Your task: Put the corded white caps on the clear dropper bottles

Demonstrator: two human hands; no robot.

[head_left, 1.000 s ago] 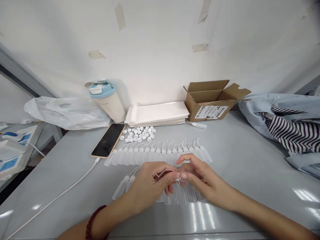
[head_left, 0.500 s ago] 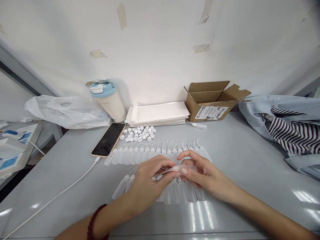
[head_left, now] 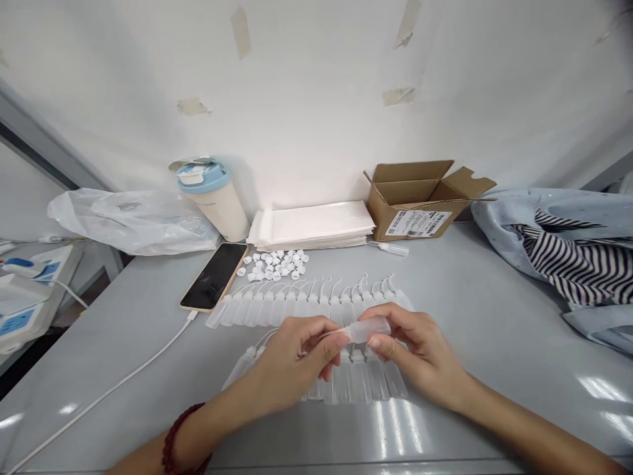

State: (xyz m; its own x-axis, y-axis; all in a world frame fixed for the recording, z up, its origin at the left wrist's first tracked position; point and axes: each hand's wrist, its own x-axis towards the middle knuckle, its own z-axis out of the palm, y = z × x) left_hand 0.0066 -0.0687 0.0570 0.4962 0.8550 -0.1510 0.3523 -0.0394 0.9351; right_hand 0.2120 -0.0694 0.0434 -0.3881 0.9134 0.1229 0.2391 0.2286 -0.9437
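Observation:
A small translucent squeeze bottle (head_left: 370, 328) lies level between my hands, its body pointing right. My left hand (head_left: 309, 349) pinches it at the neck, and the fingers partly hide its nozzle. My right hand (head_left: 413, 340) curls round the body, with the index finger behind it and the thumb along its lower side. Below the hands is a row of similar bottles (head_left: 353, 382), partly covered by my left hand. Beyond them lies another row of bottles (head_left: 277, 307) with thin curved nozzles pointing away from me.
Small white caps (head_left: 274, 266) lie in a heap behind the far row. At the back are a phone (head_left: 213, 277) on a cable, a blue-lidded cup (head_left: 220, 204), stacked white packets (head_left: 316, 227), an open cardboard box (head_left: 415, 204) and a single bottle (head_left: 393, 249). Fabric (head_left: 583, 257) lies right.
My right thumb has slid off the front of the bottle to its lower side, so more of the body shows. My left hand keeps its pinch at the neck.

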